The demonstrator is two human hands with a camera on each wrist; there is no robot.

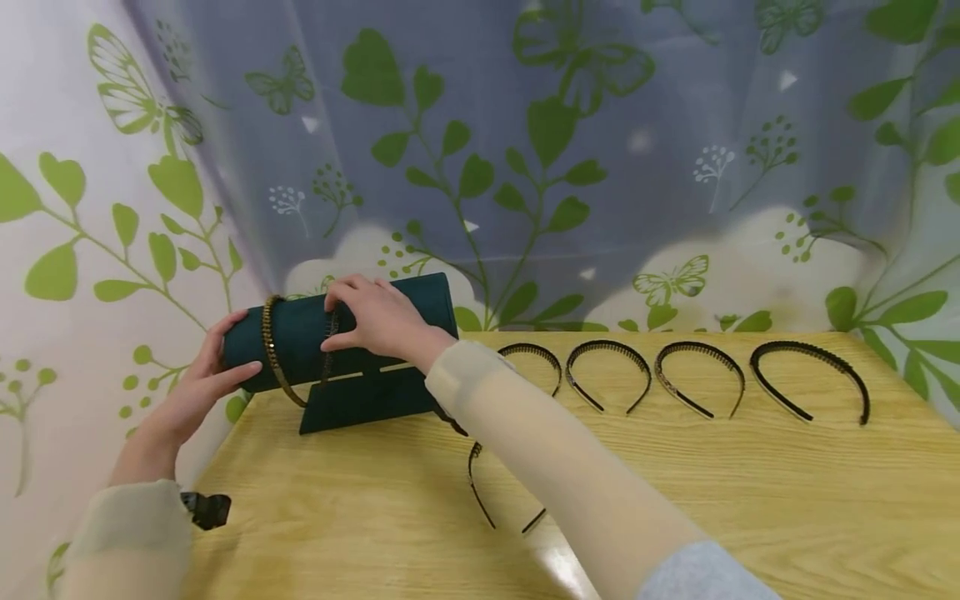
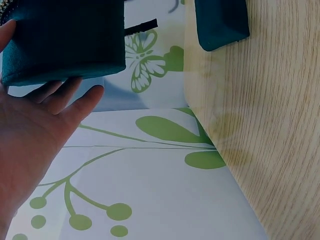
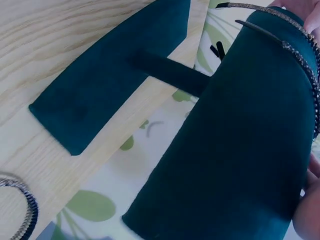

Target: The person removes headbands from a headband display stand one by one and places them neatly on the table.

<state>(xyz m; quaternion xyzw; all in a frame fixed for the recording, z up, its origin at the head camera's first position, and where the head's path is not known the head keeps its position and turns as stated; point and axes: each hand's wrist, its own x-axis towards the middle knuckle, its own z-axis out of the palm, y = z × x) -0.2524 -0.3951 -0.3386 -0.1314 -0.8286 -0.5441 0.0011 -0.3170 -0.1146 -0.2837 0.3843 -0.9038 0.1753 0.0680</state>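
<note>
We are judging the work to be partway along: the stand [image 1: 302,342] is carrying two bands, the gold band [image 1: 268,343] near its left end and the dark band [image 3: 301,61] farther in from that end. Four back bands [image 1: 609,344] are lying on the table [image 1: 315,508] to the right of the stand, and a near band [image 1: 472,477] is lying in front and to its right; these are seemingly what we are leaving for later. With our left hand [image 1: 197,390] we are gripping the stand's left end, thumb in front and fingers spread around it. Our right hand [image 1: 378,321] is arching over the stand, fingers bent, and seems to be pinching the dark band; we cannot tell how firmly.
</note>
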